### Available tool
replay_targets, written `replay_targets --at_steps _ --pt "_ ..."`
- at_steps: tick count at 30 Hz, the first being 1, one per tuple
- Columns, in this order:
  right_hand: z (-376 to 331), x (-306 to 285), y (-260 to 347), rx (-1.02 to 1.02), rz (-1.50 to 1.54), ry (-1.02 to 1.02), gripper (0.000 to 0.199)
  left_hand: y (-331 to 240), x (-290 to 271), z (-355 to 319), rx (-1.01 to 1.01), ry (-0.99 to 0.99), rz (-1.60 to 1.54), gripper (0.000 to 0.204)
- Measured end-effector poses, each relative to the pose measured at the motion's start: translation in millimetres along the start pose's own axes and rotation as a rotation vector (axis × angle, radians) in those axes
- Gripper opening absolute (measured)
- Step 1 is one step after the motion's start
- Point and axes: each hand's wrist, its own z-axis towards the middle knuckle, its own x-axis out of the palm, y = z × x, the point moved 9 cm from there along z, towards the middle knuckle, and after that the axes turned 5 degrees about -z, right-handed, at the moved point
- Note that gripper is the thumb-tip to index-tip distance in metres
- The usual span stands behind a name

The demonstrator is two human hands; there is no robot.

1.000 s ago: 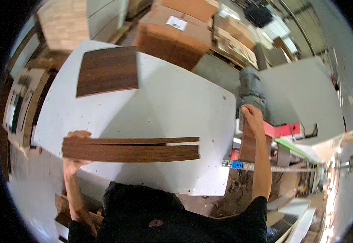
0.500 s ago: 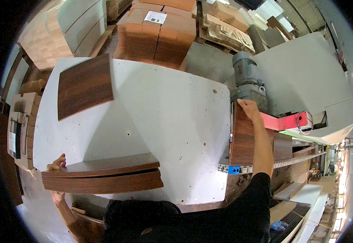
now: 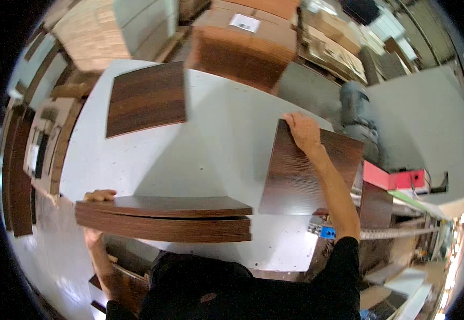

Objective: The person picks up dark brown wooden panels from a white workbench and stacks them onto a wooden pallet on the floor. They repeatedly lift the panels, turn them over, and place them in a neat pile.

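My left hand (image 3: 99, 196) is closed around the left end of a stack of dark brown wood-grain panels (image 3: 162, 226), thumb side on top and the rest of the hand below. The stack is held at the near edge of the white table (image 3: 210, 138), and a thin gap shows between its upper boards. On the right, my right hand (image 3: 302, 130) grips the far left corner of a single dark brown panel (image 3: 290, 170), which lies over the table's right side. Another brown panel (image 3: 146, 98) rests flat on the table's far left part.
A grey motor (image 3: 357, 106) and a red bracket (image 3: 392, 178) stand beyond the table's right edge. Another brown panel (image 3: 376, 205) lies on the conveyor rail (image 3: 397, 233) there. Stacked boards (image 3: 242, 53) stand behind the table, and a carton pile (image 3: 48, 138) at the left.
My right hand has drawn the single panel leftward from the machine side onto the table. The left hand keeps its hold on the stack. The whole view has shifted.
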Motion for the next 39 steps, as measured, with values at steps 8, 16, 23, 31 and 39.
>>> replay_targets --at_steps 8,16,23,31,39 --pt "87.9 -101.1 158.2 -0.11 -0.02 -0.219 0.04 -8.5 -1.3 -11.2 0.133 0.04 -0.002 0.064" --pt "53.6 -163.9 418.1 -0.568 0.251 -0.203 0.036 -6.6 -17.8 -19.9 -0.078 -0.175 -0.02 0.109" --pt "2.3 -174.3 508.1 -0.725 0.734 0.243 0.037 -0.1 -21.5 -15.1 -0.164 -0.137 -0.088 0.111" --pt "-28.8 -207.3 350.1 -0.349 0.642 0.151 0.042 2.7 -21.9 -24.4 -0.134 -0.11 -0.052 0.095" --pt "-189.7 -64.6 171.0 0.233 1.887 -0.025 0.082 1.9 -17.1 -21.2 0.037 -0.167 0.086 0.118"
